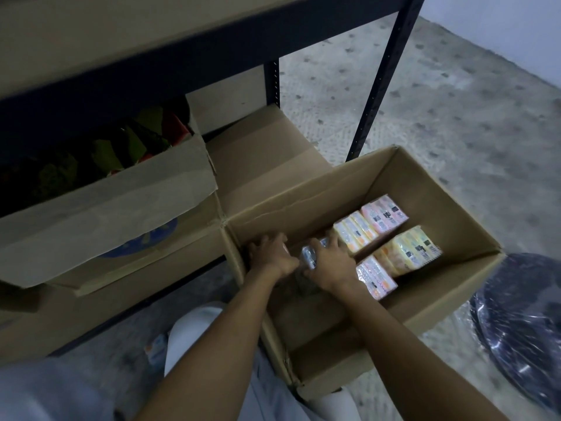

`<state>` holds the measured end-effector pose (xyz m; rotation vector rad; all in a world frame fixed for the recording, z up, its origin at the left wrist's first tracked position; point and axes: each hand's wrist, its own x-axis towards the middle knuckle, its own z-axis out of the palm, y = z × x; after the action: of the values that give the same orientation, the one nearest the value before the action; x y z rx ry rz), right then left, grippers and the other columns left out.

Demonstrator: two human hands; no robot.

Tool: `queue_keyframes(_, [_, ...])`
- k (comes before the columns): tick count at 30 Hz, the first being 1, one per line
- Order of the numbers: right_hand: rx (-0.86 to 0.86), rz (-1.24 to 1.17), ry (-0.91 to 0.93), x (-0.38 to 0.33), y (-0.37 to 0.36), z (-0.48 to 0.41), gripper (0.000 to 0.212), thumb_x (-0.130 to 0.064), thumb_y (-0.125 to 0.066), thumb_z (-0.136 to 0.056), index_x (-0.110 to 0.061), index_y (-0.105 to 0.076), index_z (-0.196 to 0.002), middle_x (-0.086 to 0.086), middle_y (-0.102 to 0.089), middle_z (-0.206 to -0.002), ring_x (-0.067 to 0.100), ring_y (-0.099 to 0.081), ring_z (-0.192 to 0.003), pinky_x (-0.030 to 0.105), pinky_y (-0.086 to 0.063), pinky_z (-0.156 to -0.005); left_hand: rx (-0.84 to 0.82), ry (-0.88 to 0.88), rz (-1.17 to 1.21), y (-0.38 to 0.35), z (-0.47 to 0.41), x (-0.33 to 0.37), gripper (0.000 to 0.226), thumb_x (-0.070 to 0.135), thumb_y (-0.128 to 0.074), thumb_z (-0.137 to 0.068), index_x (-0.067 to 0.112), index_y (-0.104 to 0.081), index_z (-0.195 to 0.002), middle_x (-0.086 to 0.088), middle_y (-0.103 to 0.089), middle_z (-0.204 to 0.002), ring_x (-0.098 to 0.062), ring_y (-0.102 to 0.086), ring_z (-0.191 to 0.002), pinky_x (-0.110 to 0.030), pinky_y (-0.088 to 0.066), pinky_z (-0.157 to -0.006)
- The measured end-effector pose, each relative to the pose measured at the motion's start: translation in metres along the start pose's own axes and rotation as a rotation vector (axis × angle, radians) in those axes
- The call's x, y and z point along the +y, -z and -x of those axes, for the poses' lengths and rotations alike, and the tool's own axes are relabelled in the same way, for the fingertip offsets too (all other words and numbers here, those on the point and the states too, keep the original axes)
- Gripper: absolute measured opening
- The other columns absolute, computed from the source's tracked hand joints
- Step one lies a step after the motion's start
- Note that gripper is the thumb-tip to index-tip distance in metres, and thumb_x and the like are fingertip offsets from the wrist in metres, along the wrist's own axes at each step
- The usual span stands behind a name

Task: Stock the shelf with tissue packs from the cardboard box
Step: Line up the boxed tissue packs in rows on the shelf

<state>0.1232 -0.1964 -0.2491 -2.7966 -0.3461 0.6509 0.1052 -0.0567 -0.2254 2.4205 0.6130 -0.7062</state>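
An open cardboard box stands on the floor in front of me, with several pink and yellow tissue packs lying in its right half. Both my hands are down inside its left end. My left hand and my right hand close around one tissue pack between them, of which only a shiny wrapped corner shows. The dark metal shelf rises just behind the box, its beam crossing the top of the view.
On the low shelf at left sits an open carton holding green and red packets, with another closed carton beside it. A shelf upright stands behind the box. A black plastic-wrapped round object lies on the floor at right.
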Motion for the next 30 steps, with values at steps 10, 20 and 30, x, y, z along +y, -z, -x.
queue_keyframes(10, [0.034, -0.016, 0.011, 0.002, 0.012, 0.007, 0.055, -0.041, -0.067, -0.081, -0.025, -0.044, -0.129, 0.012, -0.029, -0.140, 0.038, -0.046, -0.120, 0.046, -0.049, -0.085, 0.158, -0.064, -0.004, 0.003, 0.008, 0.002, 0.043, 0.024, -0.057, -0.077, 0.028, -0.057, -0.120, -0.007, -0.057, -0.127, -0.034, -0.050, -0.119, -0.039, -0.044, -0.100])
queue_keyframes(20, [0.147, -0.126, 0.002, 0.009, 0.042, 0.038, 0.062, -0.043, -0.076, -0.069, -0.030, -0.051, -0.125, 0.005, -0.038, -0.135, 0.033, -0.054, -0.110, 0.042, -0.053, -0.080, 0.191, -0.187, 0.022, 0.044, 0.043, 0.011, 0.047, 0.020, -0.069, -0.067, 0.032, -0.063, -0.111, -0.001, -0.062, -0.123, -0.024, -0.055, -0.118, -0.035, -0.051, -0.091])
queue_keyframes(30, [0.315, -0.209, 0.043, 0.004, 0.117, 0.070, 0.062, -0.042, -0.083, -0.063, -0.034, -0.059, -0.120, -0.005, -0.044, -0.132, 0.019, -0.056, -0.111, 0.038, -0.051, -0.086, 0.293, -0.361, 0.054, 0.103, 0.100, 0.021, 0.051, 0.021, -0.076, -0.058, 0.033, -0.066, -0.107, -0.005, -0.061, -0.116, -0.025, -0.057, -0.105, -0.034, -0.052, -0.084])
